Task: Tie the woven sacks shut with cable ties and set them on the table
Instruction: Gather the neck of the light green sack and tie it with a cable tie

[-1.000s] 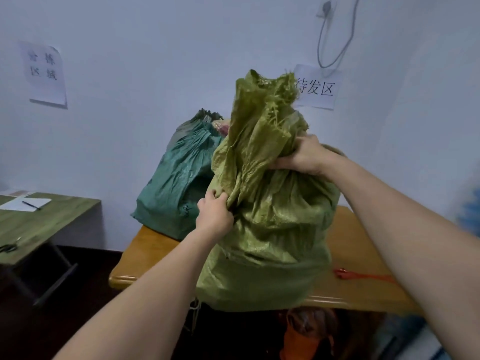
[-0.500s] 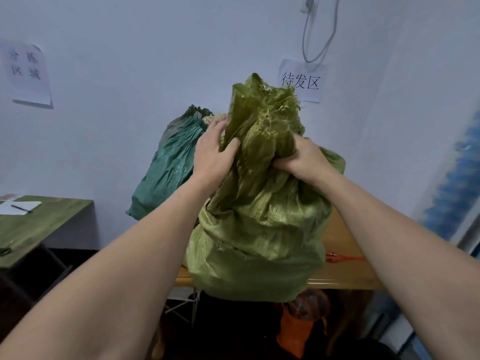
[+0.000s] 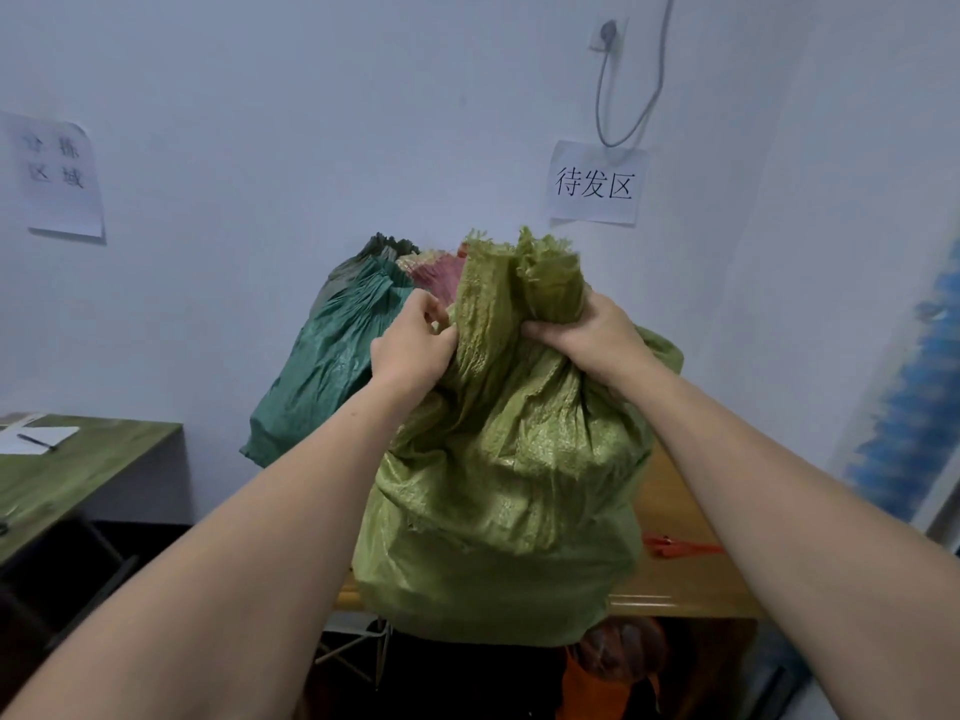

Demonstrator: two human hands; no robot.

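Note:
A full light-green woven sack stands at the front edge of the wooden table, its bottom overhanging the edge. Its frayed mouth is bunched upward. My left hand pinches the gathered fabric on the left of the neck. My right hand grips the bunched neck from the right. Red cable ties lie on the table to the right of the sack. A dark-green sack leans against the wall behind it, with a reddish sack mouth showing between the two.
A green side table at the left holds paper with a pen. An orange bag sits under the wooden table. Two paper signs hang on the wall, below a socket with a cable.
My left hand climbed from the sack's side up to the neck and now pinches the fabric there. The sack's mouth is gathered lower and tighter. The view has shifted.

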